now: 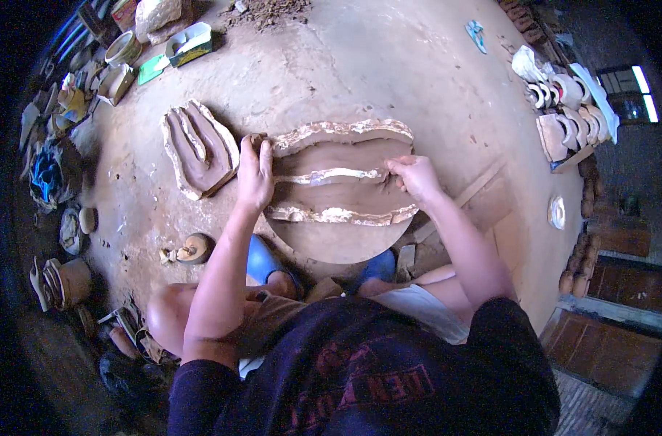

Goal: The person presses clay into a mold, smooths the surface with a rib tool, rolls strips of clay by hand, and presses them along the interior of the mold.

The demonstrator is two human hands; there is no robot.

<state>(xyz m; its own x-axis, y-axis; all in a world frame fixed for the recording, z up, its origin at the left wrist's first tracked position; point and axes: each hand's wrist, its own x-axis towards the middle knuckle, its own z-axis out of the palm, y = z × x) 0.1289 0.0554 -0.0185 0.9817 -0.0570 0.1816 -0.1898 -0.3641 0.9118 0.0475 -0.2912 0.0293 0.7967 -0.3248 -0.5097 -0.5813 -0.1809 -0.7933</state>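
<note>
A large plaster mould (338,213) with pale, rough rims and a raised middle ridge lies on a round board (338,243) before me. Brown clay (331,154) lines its two long hollows. At the mould's left end, my left hand (255,178) is closed against a dark brown clay lump (254,138). My right hand (416,178) pinches its fingers together at the right end of the middle ridge, touching the clay there; whatever is between the fingertips is hidden. To the left lies a second, smaller clay-lined mould (199,149).
A wooden mallet-like tool (193,248) lies on the floor left of my blue shoes (262,260). Tubs (188,43) stand at the far left. Curved plaster pieces (574,127) are stacked at the right. Flat boards (483,185) lie beside my right arm.
</note>
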